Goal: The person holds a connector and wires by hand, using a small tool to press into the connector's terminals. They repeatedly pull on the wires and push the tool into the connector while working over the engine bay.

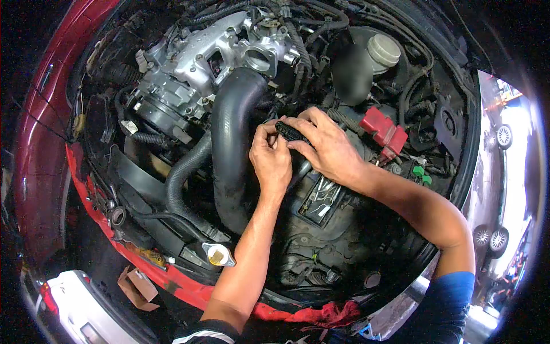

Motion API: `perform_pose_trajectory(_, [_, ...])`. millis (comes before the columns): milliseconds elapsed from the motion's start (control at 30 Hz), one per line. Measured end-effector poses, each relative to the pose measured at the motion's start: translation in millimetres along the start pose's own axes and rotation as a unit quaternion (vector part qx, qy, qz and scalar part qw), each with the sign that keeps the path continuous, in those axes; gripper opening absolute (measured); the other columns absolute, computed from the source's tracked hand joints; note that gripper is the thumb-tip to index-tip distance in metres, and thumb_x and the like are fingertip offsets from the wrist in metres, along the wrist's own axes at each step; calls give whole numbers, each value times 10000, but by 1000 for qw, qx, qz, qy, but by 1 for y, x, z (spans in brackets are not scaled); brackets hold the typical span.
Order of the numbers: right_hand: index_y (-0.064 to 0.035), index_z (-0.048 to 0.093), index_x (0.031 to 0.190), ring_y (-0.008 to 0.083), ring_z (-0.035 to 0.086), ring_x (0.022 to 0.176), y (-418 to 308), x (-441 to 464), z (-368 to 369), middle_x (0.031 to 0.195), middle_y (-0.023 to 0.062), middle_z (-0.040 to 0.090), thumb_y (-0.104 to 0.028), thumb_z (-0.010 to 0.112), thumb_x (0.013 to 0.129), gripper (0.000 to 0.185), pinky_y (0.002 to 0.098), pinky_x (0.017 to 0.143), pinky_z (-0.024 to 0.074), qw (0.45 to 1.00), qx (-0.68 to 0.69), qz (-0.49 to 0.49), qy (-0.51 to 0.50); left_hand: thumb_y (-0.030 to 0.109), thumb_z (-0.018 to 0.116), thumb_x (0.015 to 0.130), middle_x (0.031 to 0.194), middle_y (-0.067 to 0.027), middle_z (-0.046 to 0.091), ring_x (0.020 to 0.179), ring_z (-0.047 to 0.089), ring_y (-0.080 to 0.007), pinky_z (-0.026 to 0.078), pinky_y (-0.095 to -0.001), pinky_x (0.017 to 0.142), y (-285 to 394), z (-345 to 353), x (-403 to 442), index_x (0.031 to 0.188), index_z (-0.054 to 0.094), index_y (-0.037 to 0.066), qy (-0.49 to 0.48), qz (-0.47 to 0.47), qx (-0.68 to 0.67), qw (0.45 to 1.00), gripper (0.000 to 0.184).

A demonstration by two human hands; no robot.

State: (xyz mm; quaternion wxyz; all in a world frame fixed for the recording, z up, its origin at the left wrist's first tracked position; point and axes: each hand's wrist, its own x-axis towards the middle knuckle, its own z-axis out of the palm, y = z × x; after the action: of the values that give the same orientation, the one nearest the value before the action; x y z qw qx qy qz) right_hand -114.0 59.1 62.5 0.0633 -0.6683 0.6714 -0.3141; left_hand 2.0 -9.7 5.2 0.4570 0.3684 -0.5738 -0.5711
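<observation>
Over the engine bay, both of my hands meet around a small black ribbed piece [291, 132] whose exact kind I cannot make out. My left hand [271, 160] pinches it from the left, thumb and fingers closed at its lower end. From the right, my right hand [332, 148] wraps its fingers over the top, with the thumb beneath. Just left of my left hand runs a thick black hose [232, 143], its upper end near the round opening of a silver throttle body [259, 60]. Below my right hand sits a black tray [303, 213] holding small metal parts.
A red plastic cover [385, 133] lies right of my hands, with a white reservoir cap [384, 50] farther back. A radiator cap [217, 255] is near my left forearm. Red cloth [326, 314] lies along the front edge. Ribbed hose [183, 178] curves at left.
</observation>
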Motion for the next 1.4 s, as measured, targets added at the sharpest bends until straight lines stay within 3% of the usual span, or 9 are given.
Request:
perform_pose_trajectory(300, [-7, 624, 1234, 359, 594, 1048, -3, 1, -2, 1092, 177, 580, -162, 699, 860, 412, 435, 927, 492, 1000, 4, 12, -17, -56, 582, 909, 1053, -112, 694, 905, 658, -136, 530, -299, 816, 1, 0, -1, 985, 609, -37, 15, -18, 36, 999, 83])
perform_pose_trajectory(600, [-10, 617, 1255, 363, 585, 1065, -3, 0, -1, 1120, 181, 573, -162, 697, 860, 430, 433, 936, 487, 999, 7, 28, -26, -48, 584, 904, 998, -95, 693, 843, 638, -124, 517, -296, 750, -5, -2, 1, 994, 616, -28, 10, -24, 22, 999, 97])
perform_pose_trajectory(767, [-7, 612, 1255, 374, 579, 1068, -2, 0, 0, 1121, 190, 568, -151, 683, 871, 416, 437, 938, 486, 999, 19, 26, -22, -47, 590, 899, 1001, -117, 692, 860, 654, -157, 526, -309, 764, 3, -1, -1, 983, 609, -31, 21, -27, 61, 998, 88])
perform_pose_trajectory(1000, [20, 581, 1261, 396, 604, 1083, 17, 2, -7, 1160, 225, 603, -134, 630, 925, 372, 454, 945, 484, 999, -1, 36, -16, 41, 664, 886, 1024, -145, 707, 893, 672, -211, 524, -343, 816, 3, 2, 2, 976, 642, -29, 36, 59, 76, 995, 116])
perform_pose_trajectory(1100, [33, 559, 1270, 423, 634, 1039, 30, 1, -9, 1143, 242, 647, -124, 593, 952, 356, 470, 931, 493, 987, 81, 125, -60, 68, 689, 885, 1035, -145, 717, 936, 691, -244, 520, -342, 855, 2, 0, 3, 988, 661, -18, 2, 43, 77, 996, 137])
perform_pose_trajectory(1133, [33, 552, 1279, 351, 679, 922, 34, 2, -8, 1078, 208, 694, -140, 584, 973, 353, 431, 869, 524, 979, 100, 158, -79, 94, 695, 893, 1027, -142, 723, 960, 695, -239, 520, -344, 856, 2, -3, 3, 1010, 675, -2, -24, 11, 124, 992, 152])
perform_pose_trajectory(1233, [19, 554, 1291, 230, 666, 865, 36, 6, -12, 1023, 158, 707, -180, 602, 986, 367, 369, 813, 529, 944, 197, 236, -117, 111, 697, 896, 1012, -143, 726, 963, 702, -261, 520, -352, 864, 1, -6, 5, 1031, 683, 6, -37, 78, 169, 982, 172])
perform_pose_trajectory(1267, [0, 559, 1305, 135, 612, 803, 41, 5, -7, 970, 95, 699, -208, 612, 995, 378, 307, 741, 512, 945, 208, 227, -108, 111, 695, 895, 1015, -146, 724, 964, 703, -273, 520, -357, 865, 1, -6, 6, 1034, 685, 6, -43, 79, 161, 983, 174])
perform_pose_trajectory(1400, [-17, 580, 1271, 119, 588, 760, 50, 9, -2, 916, 50, 670, -211, 593, 1009, 327, 280, 707, 500, 916, 279, 261, -124, 116, 693, 891, 1036, -158, 716, 974, 697, -314, 516, -373, 878, 2, -8, 7, 1042, 692, 5, -50, 16, 62, 997, 187])
